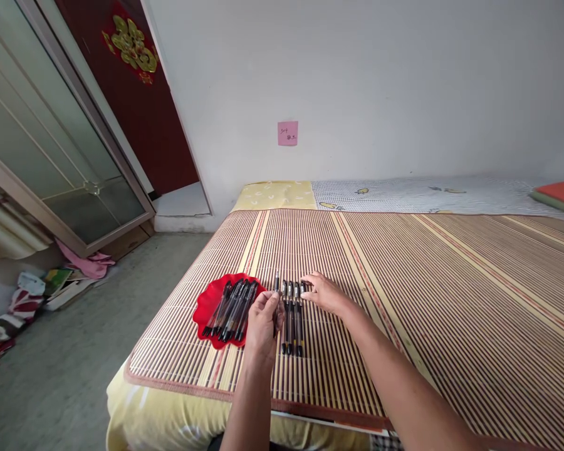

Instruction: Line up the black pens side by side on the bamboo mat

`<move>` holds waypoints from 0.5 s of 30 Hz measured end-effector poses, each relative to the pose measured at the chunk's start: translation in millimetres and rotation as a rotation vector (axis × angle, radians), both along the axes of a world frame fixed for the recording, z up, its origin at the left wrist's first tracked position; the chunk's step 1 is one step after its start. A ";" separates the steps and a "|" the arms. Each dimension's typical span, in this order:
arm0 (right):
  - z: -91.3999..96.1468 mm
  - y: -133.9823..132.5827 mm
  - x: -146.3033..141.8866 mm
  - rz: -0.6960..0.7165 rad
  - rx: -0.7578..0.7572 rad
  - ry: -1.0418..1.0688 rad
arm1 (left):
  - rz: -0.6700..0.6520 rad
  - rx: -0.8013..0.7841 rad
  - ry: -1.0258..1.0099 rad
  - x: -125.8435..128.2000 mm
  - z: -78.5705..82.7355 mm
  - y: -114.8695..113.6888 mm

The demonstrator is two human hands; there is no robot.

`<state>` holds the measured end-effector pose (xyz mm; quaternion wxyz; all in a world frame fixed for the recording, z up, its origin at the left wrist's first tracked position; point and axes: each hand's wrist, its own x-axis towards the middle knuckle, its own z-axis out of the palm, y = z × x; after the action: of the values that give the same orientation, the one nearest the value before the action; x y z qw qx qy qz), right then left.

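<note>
Head view, lower middle: left hand (pixel 262 321) pinching one pen (pixel 277 285) beside red plate (pixel 201 313) of pens; right hand (pixel 324 293) flat, fingers loose, on pen row (pixel 292 329), lining tops up.

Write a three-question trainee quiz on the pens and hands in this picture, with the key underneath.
1. True or false: the red plate lies left of the row of pens on the mat.
2. What does the left hand hold? A) a pen B) a pink note C) the plate
3. Fill in (near or far): the right hand touches the row's ____ end.
Key: 1 true; 2 A; 3 far.
</note>
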<state>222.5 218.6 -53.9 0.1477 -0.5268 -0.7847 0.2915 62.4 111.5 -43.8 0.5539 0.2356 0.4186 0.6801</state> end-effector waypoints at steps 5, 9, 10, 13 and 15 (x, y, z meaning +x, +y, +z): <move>1.3 -1.1 2.8 -0.017 -0.012 0.031 | -0.008 0.018 0.008 0.0 -2.2 1.5; 12.5 -6.8 10.9 -0.143 0.038 0.309 | -0.019 0.041 0.027 0.9 -1.3 1.3; 17.0 -11.3 13.4 -0.181 0.050 0.428 | -0.028 0.044 0.030 1.7 -0.6 0.9; 32.2 -34.2 18.7 -0.214 0.046 0.735 | -0.060 0.060 0.051 7.2 2.1 -1.0; 42.1 -53.4 18.8 -0.175 -0.012 0.854 | -0.069 0.088 0.090 13.5 4.1 -2.5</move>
<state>241.3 165.2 -11.8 0.4802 -0.4243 -0.6038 0.4741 75.8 109.0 -39.7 0.5467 0.3046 0.4043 0.6670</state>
